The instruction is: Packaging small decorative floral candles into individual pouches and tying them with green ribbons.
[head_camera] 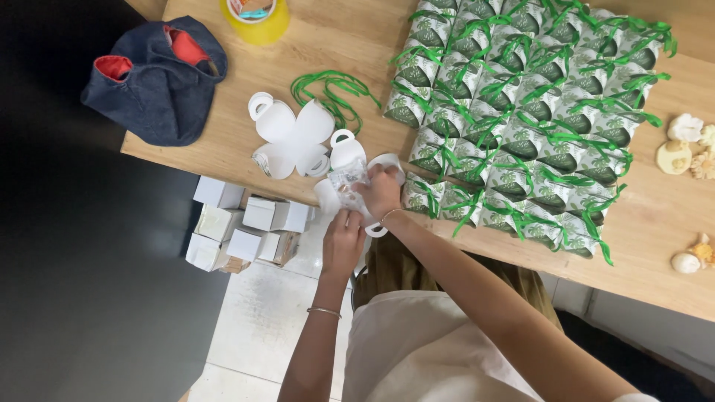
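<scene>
While both your hands pinch the thin white card box blank (350,195), left hand (342,242) and right hand (381,191) closed on it, grip its edges gently; it looks light and creases easily.

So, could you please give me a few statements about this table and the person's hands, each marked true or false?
1. Both hands, the left hand and the right hand, are at a white flat box blank near the table edge. True.
2. The finished boxes are tied with red ribbon. False: the ribbon is green.
3. Loose green ribbons lie beside a stack of unfolded blanks. True.
4. The denim bag lies on the floor. False: it rests on the table's corner.
5. Small white boxes sit on the floor below the table. True.
</scene>
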